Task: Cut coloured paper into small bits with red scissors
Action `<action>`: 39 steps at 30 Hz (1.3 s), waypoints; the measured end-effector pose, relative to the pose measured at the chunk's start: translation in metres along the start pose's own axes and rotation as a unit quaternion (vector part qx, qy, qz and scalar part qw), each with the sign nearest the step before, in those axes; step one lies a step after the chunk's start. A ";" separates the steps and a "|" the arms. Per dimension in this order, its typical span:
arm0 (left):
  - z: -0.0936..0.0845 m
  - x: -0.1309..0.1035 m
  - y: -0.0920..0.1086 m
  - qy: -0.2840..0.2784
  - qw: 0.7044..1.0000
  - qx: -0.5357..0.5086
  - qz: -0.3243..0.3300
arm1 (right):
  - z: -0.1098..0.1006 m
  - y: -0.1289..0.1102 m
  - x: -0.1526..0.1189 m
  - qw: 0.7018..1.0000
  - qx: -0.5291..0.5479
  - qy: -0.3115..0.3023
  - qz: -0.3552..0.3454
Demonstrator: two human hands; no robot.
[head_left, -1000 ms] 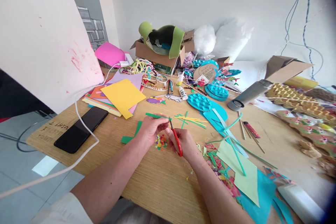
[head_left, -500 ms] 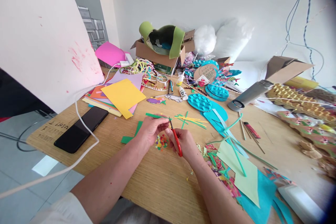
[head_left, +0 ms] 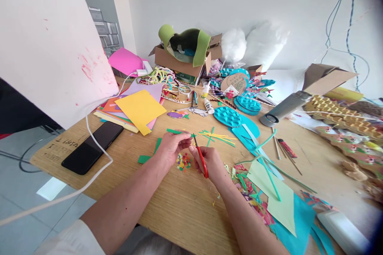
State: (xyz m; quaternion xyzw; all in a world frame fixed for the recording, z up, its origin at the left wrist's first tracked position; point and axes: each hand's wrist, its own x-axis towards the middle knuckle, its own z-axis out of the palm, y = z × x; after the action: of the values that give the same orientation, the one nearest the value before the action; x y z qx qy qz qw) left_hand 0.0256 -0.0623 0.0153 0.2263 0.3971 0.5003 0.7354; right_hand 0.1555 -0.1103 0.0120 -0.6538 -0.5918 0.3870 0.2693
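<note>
My left hand pinches a narrow green paper strip between thumb and fingers. In my right hand are scissors with red handles; their dark blades point up at the strip's right end. Below and between the hands lies a small pile of colourful paper dots. Yellow and green paper strips lie crossed just beyond the right hand. Cut green paper rests on the table left of my left hand.
A black phone and white cable lie at left, near stacked coloured paper. Paper scraps and teal paper spread at right. A grey metal flask lies farther back. Behind stands a cardboard box.
Both hands stay almost in place. The scissor blades have shifted very slightly at the strip's right end, and the left fingers have moved a little.
</note>
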 end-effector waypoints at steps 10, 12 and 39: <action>-0.007 0.006 0.015 0.052 0.997 0.052 0.022 | -0.002 -0.003 -0.002 1.000 0.003 -0.004 0.024; -0.012 0.008 0.023 0.044 0.994 0.094 0.034 | -0.002 -0.003 -0.002 1.000 0.001 -0.012 0.025; -0.028 0.019 0.024 -0.051 0.926 0.373 0.032 | -0.002 0.013 0.012 0.991 -0.133 -0.004 -0.016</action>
State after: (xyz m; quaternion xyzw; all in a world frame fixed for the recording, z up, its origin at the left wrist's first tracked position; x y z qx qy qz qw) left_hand -0.0070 -0.0377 0.0094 0.5218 0.5092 0.3272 0.6011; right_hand 0.1644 -0.1001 0.0006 -0.6726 -0.6497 0.3028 0.1836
